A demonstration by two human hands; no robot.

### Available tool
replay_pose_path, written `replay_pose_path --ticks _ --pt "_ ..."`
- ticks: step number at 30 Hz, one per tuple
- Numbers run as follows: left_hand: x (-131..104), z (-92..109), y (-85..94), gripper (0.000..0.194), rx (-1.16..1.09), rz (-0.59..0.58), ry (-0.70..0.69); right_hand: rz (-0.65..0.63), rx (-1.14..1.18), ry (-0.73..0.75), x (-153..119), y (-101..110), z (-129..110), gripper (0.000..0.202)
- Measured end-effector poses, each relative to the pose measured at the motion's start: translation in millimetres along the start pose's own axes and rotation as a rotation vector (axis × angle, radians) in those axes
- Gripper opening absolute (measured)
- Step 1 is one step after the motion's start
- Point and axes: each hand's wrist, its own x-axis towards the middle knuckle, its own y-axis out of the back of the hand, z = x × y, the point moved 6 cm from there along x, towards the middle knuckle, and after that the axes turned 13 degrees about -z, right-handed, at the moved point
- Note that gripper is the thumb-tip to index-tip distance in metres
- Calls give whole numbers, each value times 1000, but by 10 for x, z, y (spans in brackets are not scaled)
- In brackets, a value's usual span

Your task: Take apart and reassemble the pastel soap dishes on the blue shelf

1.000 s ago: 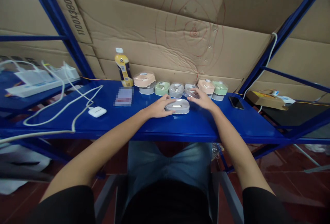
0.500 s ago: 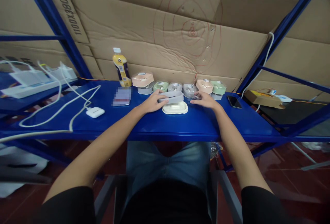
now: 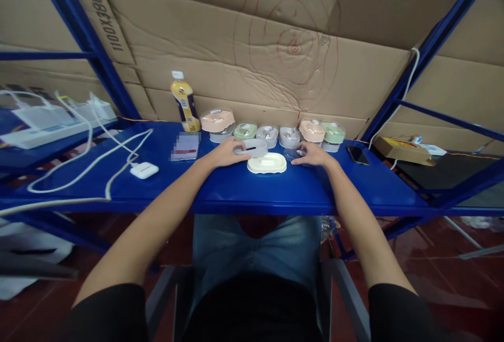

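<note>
Head view. Both forearms extend forward over the blue desk [image 3: 244, 189], converging toward its centre. The left hand [image 3: 222, 154] lies palm down with its fingers curled around the left end of a grey lid [image 3: 252, 147], holding it just above and behind a cream tray [image 3: 267, 163]; the lid appears slightly raised off the desk and tilted. The cream tray sits flat on the desk between the two hands, with an oval recess in its top; whether anything lies in it cannot be told. The right hand [image 3: 313, 155] rests palm down, fingers loosely extended, fingertips touching a clear plastic piece [image 3: 293, 152] just right of the tray; it is not clenched on anything.

Behind the hands, against the cardboard wall [image 3: 252, 53], stands a row of small lidded containers [image 3: 271, 133]: a peach one stacked on a grey one at the left, then green, grey and grey, then peach and green at the right. Small pale items show through their tops, too small to identify. A yellow bottle [image 3: 182, 102] stands upright left of the row. A phone [image 3: 357, 154] lies to the right, and a white earbud case [image 3: 144, 169] with its cable to the left.
</note>
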Motion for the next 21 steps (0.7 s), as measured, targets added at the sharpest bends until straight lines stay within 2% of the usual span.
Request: replay_pose_path --ticks 3,5,7,10,12,16,21 --pt "-13 158 -3 54 -52 52 -70 124 31 23 -42 79 -60 74" --pt "-12 279 -56 69 -82 55 -107 219 54 128 -82 128 -177 76" --pt "0 381 -143 86 -93 28 -131 257 70 275 -118 127 -344 76" --pt "28 470 -265 102 -94 1 -167 186 64 471 -138 5 -618 74" --pt "52 493 -326 108 -103 -7 -191 106 41 551 -128 -121 -773 76" --pt "108 516 -416 123 -149 -34 -205 17 -24 616 -82 -322 -959 79" --pt "144 548 -465 135 -192 -40 -209 -33 -72 625 -38 -416 -997 80"
